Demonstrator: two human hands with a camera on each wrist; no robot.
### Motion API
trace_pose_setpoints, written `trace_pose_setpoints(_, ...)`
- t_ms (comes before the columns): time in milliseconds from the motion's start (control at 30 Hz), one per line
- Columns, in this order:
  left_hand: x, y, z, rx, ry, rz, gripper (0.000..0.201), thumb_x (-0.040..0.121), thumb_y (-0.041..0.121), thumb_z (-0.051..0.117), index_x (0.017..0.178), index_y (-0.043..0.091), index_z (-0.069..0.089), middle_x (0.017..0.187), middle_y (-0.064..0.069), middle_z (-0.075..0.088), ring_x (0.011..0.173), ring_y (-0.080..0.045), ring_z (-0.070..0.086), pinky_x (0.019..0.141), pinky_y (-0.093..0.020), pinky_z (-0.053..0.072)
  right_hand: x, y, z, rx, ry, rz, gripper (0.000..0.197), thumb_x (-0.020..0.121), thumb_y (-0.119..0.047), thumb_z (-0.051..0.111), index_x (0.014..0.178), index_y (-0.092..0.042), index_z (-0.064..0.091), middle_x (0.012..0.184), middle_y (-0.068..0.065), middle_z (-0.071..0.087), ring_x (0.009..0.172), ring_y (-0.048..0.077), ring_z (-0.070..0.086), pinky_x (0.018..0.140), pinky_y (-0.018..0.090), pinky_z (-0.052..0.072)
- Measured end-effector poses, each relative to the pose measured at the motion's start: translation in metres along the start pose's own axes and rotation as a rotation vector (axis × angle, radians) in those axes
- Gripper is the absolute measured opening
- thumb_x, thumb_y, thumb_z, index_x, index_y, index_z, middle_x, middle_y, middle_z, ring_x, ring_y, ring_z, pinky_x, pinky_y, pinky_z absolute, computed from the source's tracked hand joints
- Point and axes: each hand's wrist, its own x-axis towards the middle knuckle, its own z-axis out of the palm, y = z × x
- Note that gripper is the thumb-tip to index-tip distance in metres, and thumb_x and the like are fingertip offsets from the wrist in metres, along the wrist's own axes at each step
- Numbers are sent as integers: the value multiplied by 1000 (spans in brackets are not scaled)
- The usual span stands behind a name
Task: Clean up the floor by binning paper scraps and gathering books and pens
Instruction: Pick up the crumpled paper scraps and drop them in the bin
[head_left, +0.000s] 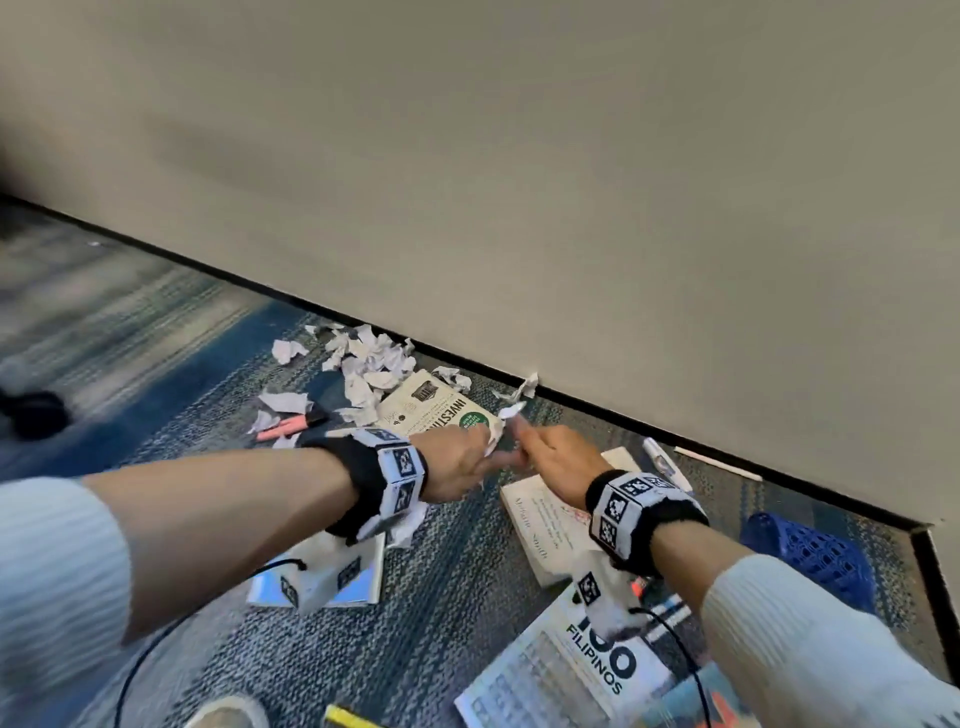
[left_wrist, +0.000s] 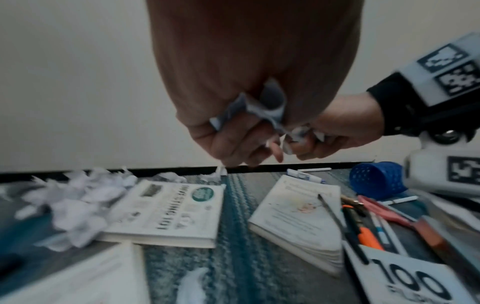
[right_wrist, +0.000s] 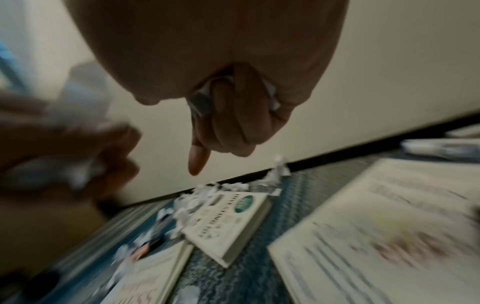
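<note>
Crumpled paper scraps (left_wrist: 262, 107) in both hands' curled fingers (left_wrist: 233, 142) (clearest from wrist views)

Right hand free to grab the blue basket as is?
Probably not yet: the right hand already grips paper scraps. The blue basket lies on its side beside that wrist, nothing blocking it.

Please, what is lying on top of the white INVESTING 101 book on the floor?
Crumpled paper scraps overlap the far-left corner of the INVESTING 101 book; the rest of its cover is bare. In the head view, the left hand hides its near corner, so anything there cannot be seen.
</note>
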Motion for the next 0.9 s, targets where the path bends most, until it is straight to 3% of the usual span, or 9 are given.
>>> trace_pose_setpoints(100, -21, -24, -44, 151, 169, -38, 50, 104, 45, 21, 116, 4, 48, 87, -16, 62, 79, -31, 57, 73, -30, 39, -3, -38, -10, -94, -12, -128, 71, 97, -57, 20, 71, -9, 65, 59, -5, 56, 60, 14, 56, 62, 28, 37)
trace_pose_setpoints(200, -31, -49, -73, 256, 260, -38, 38, 104, 27, 31, 124, -4, 41, 95, -22, 67, 85, -37, 62, 74, -37, 46, 1, -57, -27, -28, 99, -178, 71, 91, -69, 18, 76, -15, 62, 71, -6, 62, 71, 18, 61, 70, 31, 47)
trace_pose_setpoints(267, -30, -61, -85, 308, 242, -36, 30, 101, 21, 32, 120, -2, 38, 88, -22, 67, 77, -38, 62, 68, -39, 47, 7, -74, -33, 47, 180, -192, 73, 85, -77, 20, 87, -17, 62, 80, -4, 65, 76, 19, 62, 70, 30, 49)
trace_pose_setpoints(367, -19, -71, -87, 212, 211, 27, 18, 100, 16, 31, 108, 1, 38, 79, -17, 63, 68, -31, 55, 61, -33, 35, 20, -102, -22, 7, 195, -206, 37, 96, -54, 38, 109, -23, 56, 83, -4, 64, 74, 15, 61, 62, 26, 44)
trace_pose_setpoints(433, -3, -78, -85, 134, 167, 124, 13, 98, 12, 37, 108, 3, 34, 84, -18, 64, 70, -32, 56, 61, -35, 38, 28, -114, -11, -94, 222, -205, 28, 99, -41, 40, 112, -21, 54, 82, 0, 64, 75, 20, 61, 63, 31, 42)
trace_pose_setpoints(567, 23, -103, -87, 32, 143, 331, 44, 90, 2, 41, 130, 17, 33, 105, -14, 68, 90, -32, 63, 78, -42, 52, 42, -113, 6, -235, 223, -47, 26, 98, -43, 42, 108, -21, 51, 77, -7, 55, 69, 11, 53, 62, 28, 39)
trace_pose_setpoints(667, 37, -143, -83, 39, 83, 374, 26, 86, 0, 40, 94, 23, 50, 93, 3, 66, 89, -25, 62, 77, -35, 50, 48, -96, 16, -408, 50, 148, 29, 94, -46, 49, 107, -20, 53, 87, 1, 60, 80, 20, 58, 69, 32, 45)
trace_pose_setpoints(733, 43, -176, -74, 64, 74, 325, 21, 91, 6, 42, 77, 18, 51, 83, -6, 65, 81, -26, 60, 73, -34, 49, 50, -81, 28, -490, -120, 259, 31, 92, -45, 55, 107, -18, 53, 97, 4, 64, 84, 22, 59, 71, 32, 47)
trace_pose_setpoints(900, 13, -250, -35, 157, -32, 24, 33, 95, 33, 36, 82, 10, 56, 85, -12, 61, 76, -29, 57, 69, -32, 48, 41, -74, 69, -677, -417, 246, 59, 89, -49, 58, 131, -13, 37, 114, 14, 62, 103, 30, 61, 81, 36, 47)
